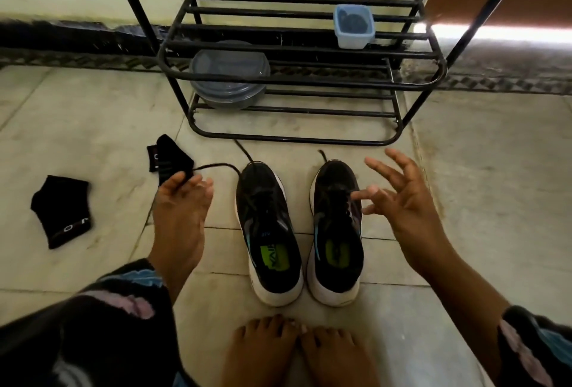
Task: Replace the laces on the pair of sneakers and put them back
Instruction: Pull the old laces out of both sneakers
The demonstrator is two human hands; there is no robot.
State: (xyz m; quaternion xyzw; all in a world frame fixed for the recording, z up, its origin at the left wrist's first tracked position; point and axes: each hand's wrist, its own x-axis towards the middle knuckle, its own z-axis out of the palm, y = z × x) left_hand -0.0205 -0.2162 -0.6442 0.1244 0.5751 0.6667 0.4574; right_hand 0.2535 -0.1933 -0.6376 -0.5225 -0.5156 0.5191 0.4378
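Two black sneakers with white soles stand side by side on the floor, toes pointing away: the left sneaker [267, 231] and the right sneaker [337, 231]. A black lace [216, 166] runs from the left sneaker's toe end out to my left hand [181, 210], which pinches its end to the left of the shoe. My right hand [399, 197] hovers beside the right sneaker with fingers spread, holding nothing. A short lace end [323, 156] pokes out past the right sneaker's toe.
A black metal shoe rack [297, 76] stands just beyond the sneakers, holding a grey lidded container [229, 76] and a small blue tub [354, 25]. Two black socks [62, 216] [168, 157] lie on the tiled floor at left. My bare feet [297, 352] are behind the shoes.
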